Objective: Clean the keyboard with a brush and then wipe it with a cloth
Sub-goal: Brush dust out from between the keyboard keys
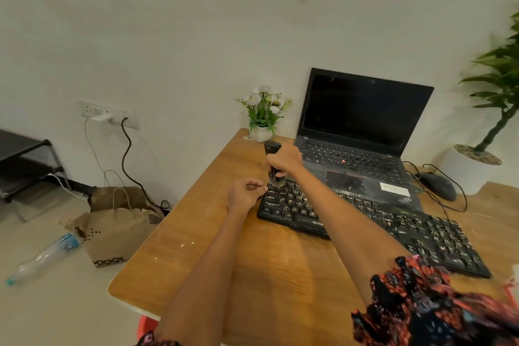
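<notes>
A black keyboard [393,227], dusted with pale specks, lies slantwise on the wooden table [224,261]. My right hand [283,160] grips the black handle of a brush [271,149] held upright. Its bristles press on the keys at the keyboard's far left corner. My left hand [245,194] rests at the keyboard's left edge with curled fingers, its fingertips touching that edge. No cloth is in view.
An open black laptop [362,132] sits behind the keyboard, with a black mouse [438,185] and its cable to the right. A small white flower pot [262,132] stands at the table's back edge. Paper bags [118,222] and a plastic bottle [42,258] lie on the floor at the left.
</notes>
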